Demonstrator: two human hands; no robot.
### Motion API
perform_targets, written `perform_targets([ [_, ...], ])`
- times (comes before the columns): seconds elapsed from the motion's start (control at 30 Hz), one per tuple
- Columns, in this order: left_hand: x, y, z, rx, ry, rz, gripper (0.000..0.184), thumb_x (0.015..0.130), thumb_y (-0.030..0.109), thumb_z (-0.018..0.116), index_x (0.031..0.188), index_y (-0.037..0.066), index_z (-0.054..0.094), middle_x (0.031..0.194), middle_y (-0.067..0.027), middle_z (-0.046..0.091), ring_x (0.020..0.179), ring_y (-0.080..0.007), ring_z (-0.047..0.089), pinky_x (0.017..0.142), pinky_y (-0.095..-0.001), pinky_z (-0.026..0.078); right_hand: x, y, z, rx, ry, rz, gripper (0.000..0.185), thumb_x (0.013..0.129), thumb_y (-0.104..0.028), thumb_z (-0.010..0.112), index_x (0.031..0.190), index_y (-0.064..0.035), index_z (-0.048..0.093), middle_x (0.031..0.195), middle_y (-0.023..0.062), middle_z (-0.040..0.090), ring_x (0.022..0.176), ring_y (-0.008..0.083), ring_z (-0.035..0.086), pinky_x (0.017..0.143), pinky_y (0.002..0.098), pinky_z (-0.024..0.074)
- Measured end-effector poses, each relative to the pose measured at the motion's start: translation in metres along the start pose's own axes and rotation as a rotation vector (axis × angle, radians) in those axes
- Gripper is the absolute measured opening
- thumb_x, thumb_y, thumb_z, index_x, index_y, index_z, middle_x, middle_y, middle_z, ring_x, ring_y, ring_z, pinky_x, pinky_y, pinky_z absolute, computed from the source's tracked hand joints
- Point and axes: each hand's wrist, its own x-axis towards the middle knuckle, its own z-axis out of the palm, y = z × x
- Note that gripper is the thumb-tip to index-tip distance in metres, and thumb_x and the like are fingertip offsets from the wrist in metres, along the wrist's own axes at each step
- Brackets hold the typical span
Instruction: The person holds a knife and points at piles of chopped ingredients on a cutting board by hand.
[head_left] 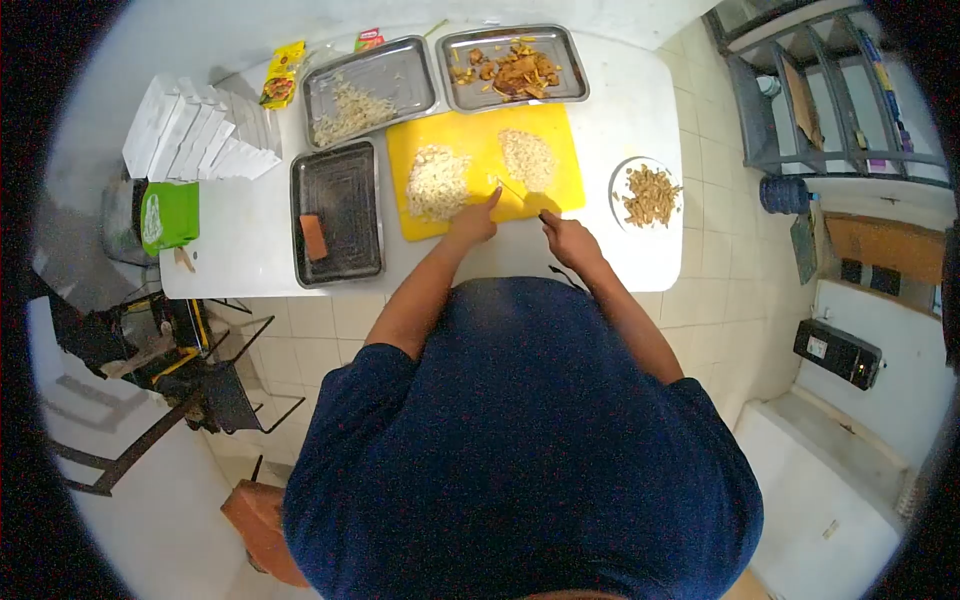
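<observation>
In my right hand (572, 243) is a knife (513, 190), its handle gripped and its thin blade angled over the yellow cutting board (480, 135). My left hand (474, 222) lies at the board's near edge, index finger stretched toward a few pale bits by the knife tip; its other fingers look partly bent. Whether that finger touches the blade, I cannot make out. A large pile of chopped pale pieces (437, 183) covers the board's left part. A flatter pile of finer pale pieces (528, 158) is spread on the right, beyond the knife.
Behind the board stand a metal tray (425, 75) with pale shreds and a tray (572, 85) of brown pieces. A dark tray (337, 180) holds a reddish-brown block (313, 237). To the right is a plate of brown strips (650, 196). White boxes (190, 130) and a green container (175, 215) stand left.
</observation>
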Motion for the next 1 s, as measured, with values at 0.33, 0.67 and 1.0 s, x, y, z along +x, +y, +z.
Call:
perform_targets([
  [0.33,-0.002,-0.008,0.002,-0.053,-0.041,-0.022,0.087,0.078,0.02,0.054,0.151,0.037,0.011,0.105,-0.0259,0.065,0.094,-0.0396,0.064,0.085,-0.0495,0.05,0.005,0.012,0.007,0.105,0.095,-0.126,0.037,0.095,-0.027,0.046,0.13,-0.0157,0.054,0.097,0.0251,0.066,0.088,0.0425,0.064,0.078,0.0526,0.0514],
  [0.67,-0.02,0.013,-0.031,-0.002,0.089,0.01,0.078,0.079,0.018,0.055,0.149,0.032,0.024,0.097,-0.0231,0.066,0.089,-0.0376,0.066,0.078,-0.0491,0.053,0.003,0.015,0.006,0.09,0.017,0.009,0.039,0.095,-0.029,0.047,0.132,-0.018,0.053,0.099,0.0251,0.065,0.091,0.0421,0.064,0.082,0.0513,0.0505],
  [1.0,-0.003,0.006,-0.028,0.19,0.047,-0.025,0.074,0.08,0.019,0.056,0.147,0.033,0.03,0.097,-0.0153,0.067,0.085,-0.0309,0.068,0.072,-0.0456,0.055,0.001,0.007,0.003,0.044,-0.004,0.012,0.038,0.095,-0.028,0.047,0.13,-0.0162,0.054,0.098,0.0257,0.065,0.088,0.0429,0.064,0.079,0.0519,0.0511],
])
